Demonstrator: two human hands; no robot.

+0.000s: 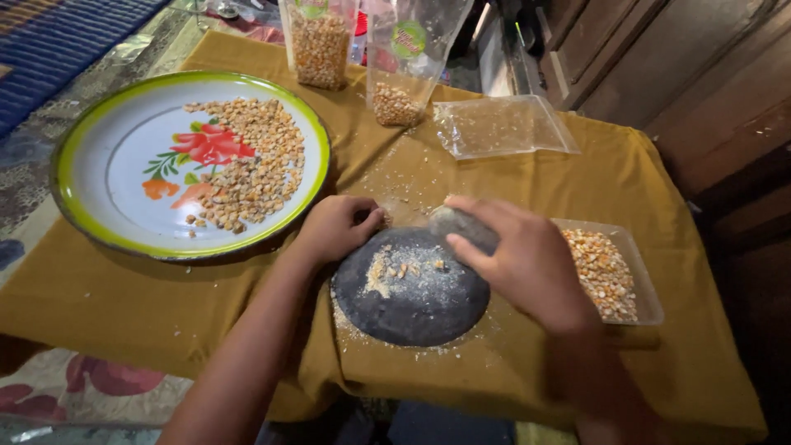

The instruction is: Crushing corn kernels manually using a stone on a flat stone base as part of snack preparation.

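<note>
Enamel white with a green rim, the big round plate (99, 189) lies at the left of the mustard-yellow cloth (124, 305), a red flower painted at its middle and a spread of dry corn kernels (251, 165) across its right half. Behind it, further right, stand two clear plastic bags of kernels (320, 45), one nearly full and the other low, and an empty flat bag (503, 125) lies just beside them.

At the middle sits a dark round grinding stone (412, 297), dusted with pale meal and a few cracked kernels, crumbs scattered on the cloth about its edge. The left hand (336, 229) rests at the stone's upper left rim, fingers curled loosely inward, thumb toward the stone, holding nothing that shows. The right hand (527, 259) is clamped over a grey hand stone (461, 224), fingers wrapped across its top, pressing it against the upper right of the slab.

At the far right, just beside that hand, a shallow clear tray (647, 297) holds more kernels.
</note>
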